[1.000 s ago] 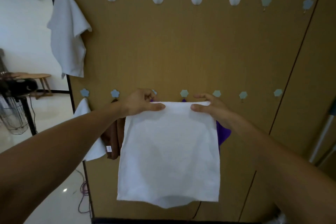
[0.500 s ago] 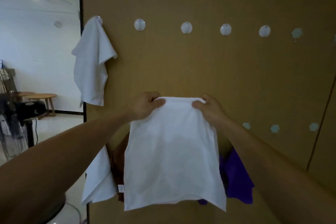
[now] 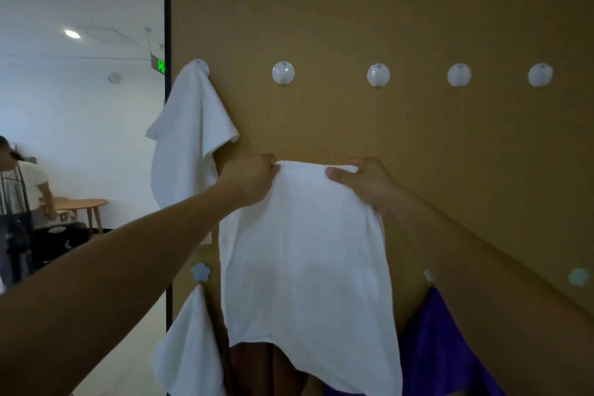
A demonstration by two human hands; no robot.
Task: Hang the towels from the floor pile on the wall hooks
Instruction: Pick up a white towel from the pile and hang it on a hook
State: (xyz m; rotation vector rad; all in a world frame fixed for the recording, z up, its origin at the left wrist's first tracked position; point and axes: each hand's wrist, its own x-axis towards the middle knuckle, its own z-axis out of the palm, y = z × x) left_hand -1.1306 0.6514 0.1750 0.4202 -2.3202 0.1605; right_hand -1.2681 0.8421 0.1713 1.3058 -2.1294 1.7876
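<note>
We hold the towel (image 3: 305,267) up against the panel (image 3: 418,10) by its top edge, one hand at each end. Our left hand (image 3: 250,180) is closed on the left end, fingers curled over the cloth. Our right hand (image 3: 363,183) grips the right end, with the thumb laid across the near face. Held this way, the edge bunches a little between the hands and the rest hangs free in one sheet. It cannot tangle, and we can see where the top will go.

The towel sits below the upper row of round hooks and is not on any of them yet. The nearest free hook (image 3: 283,73) is above our left hand, and a second hook (image 3: 378,74) is above our right. The one at the left end of the row already carries a hung towel (image 3: 189,138), draped from a single point. We take that as the reason to aim for the next one along.

Lower down, the hanging sheet covers part of a brown towel (image 3: 257,366). A low towel (image 3: 186,347) hangs under a flower hook (image 3: 201,271) to the left, and a purple towel (image 3: 440,347) hangs to the right. The stretch of that row in front of us looks taken, so the upper row seems the sensible place. We judge that the next need is to lift the towel and gather the middle of its edge over one hook.
</note>
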